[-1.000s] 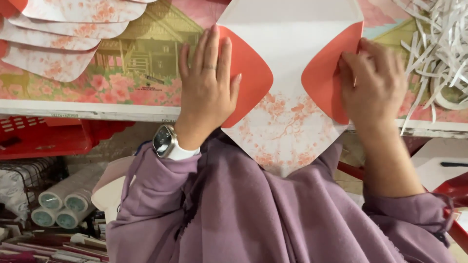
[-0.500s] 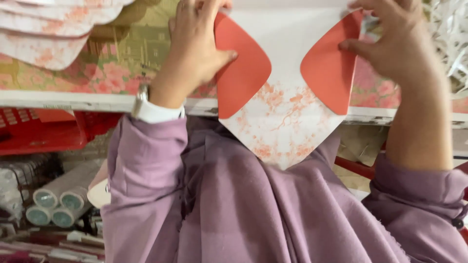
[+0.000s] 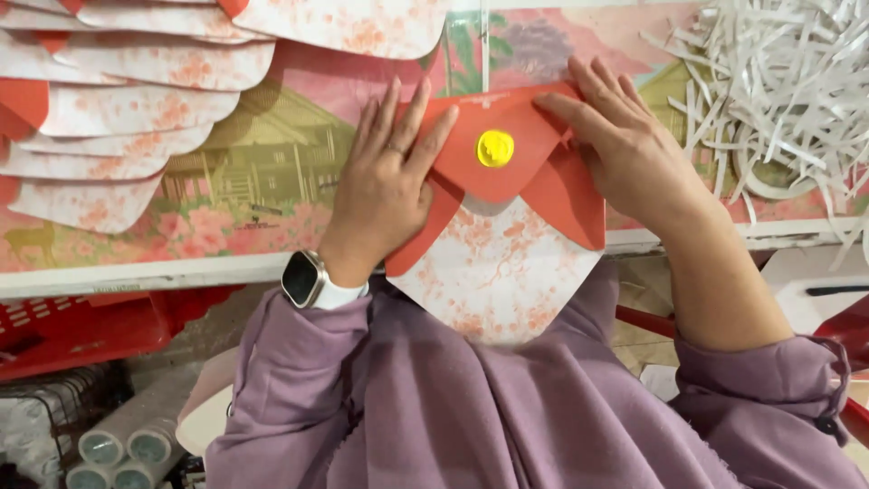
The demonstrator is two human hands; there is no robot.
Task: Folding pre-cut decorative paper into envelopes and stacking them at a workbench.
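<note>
A paper envelope [image 3: 496,272], white with a pink flower print outside and red inside, lies on the table edge with its point hanging over toward me. Its red top flap [image 3: 493,181] is folded down over both red side flaps and carries a round yellow sticker [image 3: 495,148]. My left hand [image 3: 385,186], with a ring and a wristwatch, presses flat on the left side of the flaps. My right hand [image 3: 625,149] presses its fingers on the right side of the top flap.
A stack of unfolded flower-print envelope blanks [image 3: 136,109] fans out at the upper left. Shredded white paper strips [image 3: 778,91] pile up at the right. The table [image 3: 253,181] has a pictured cover. Below are a red basket [image 3: 81,330] and paper rolls [image 3: 118,444].
The top flap, standing open before, has been folded down over the two side flaps, showing the yellow sticker. Both hands moved inward onto the folded flaps.
</note>
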